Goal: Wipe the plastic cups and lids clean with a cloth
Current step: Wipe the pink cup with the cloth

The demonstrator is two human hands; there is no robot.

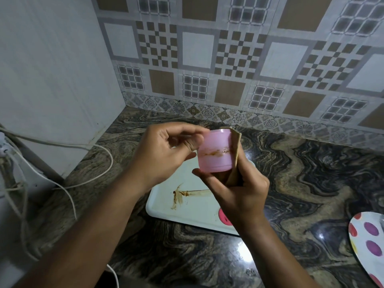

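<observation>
- White cable lay looped on the marble countertop at far left, well apart from the work.
- Left hand: fingers curled, thumb and fingertips pinching the pink plastic cup at its left wall. Wrist was cocked in toward centre. My read: this was the turning hand, presenting the dirty face.
- The cup was up in the air above the white tray, between both hands. A brown smear banded the wall facing the camera, so that part wasn't wiped yet, I'd judge.
- Tan cloth was pressed against the cup's right side, likely staged to sweep round to the smear.
- Right hand: fingers closed round the cloth from below, thumb under the cup's lower edge as a prop. Forearm came up from lower right.
- The tray had its own brown streak. Working over it probably kept mess off the counter.
- Round pink item sat on the tray, half hidden by the right wrist. Couldn't tell if it was a lid.
- Spotted plate sat at the far right edge, untouched.
</observation>
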